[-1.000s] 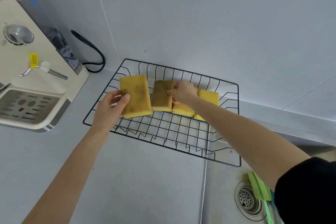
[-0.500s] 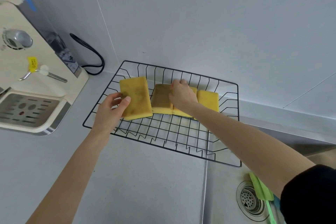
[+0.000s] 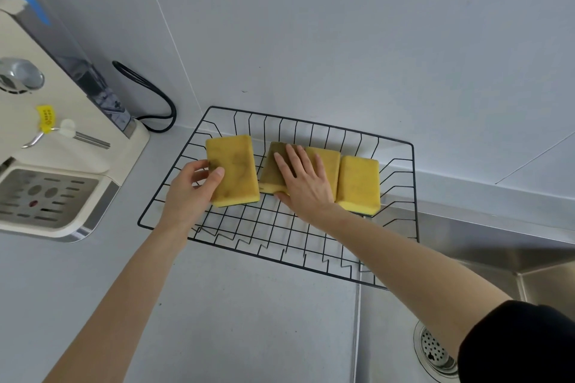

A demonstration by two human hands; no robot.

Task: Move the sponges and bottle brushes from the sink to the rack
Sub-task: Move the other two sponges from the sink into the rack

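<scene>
Now four sponges sit in the rack (image 3: 280,246) mid-frame. The left hand (image 3: 189,193) pinches the left sponge (image 3: 232,169). The right hand (image 3: 306,180) lies flat, grip spread, on the second sponge (image 3: 272,171).

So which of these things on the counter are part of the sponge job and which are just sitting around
Part of the job:
- four yellow sponges
- wire rack
- sink
- left hand, holding the leftmost sponge
- right hand, flat on the second sponge

Just lying about:
- cream countertop machine
- black cable
</scene>
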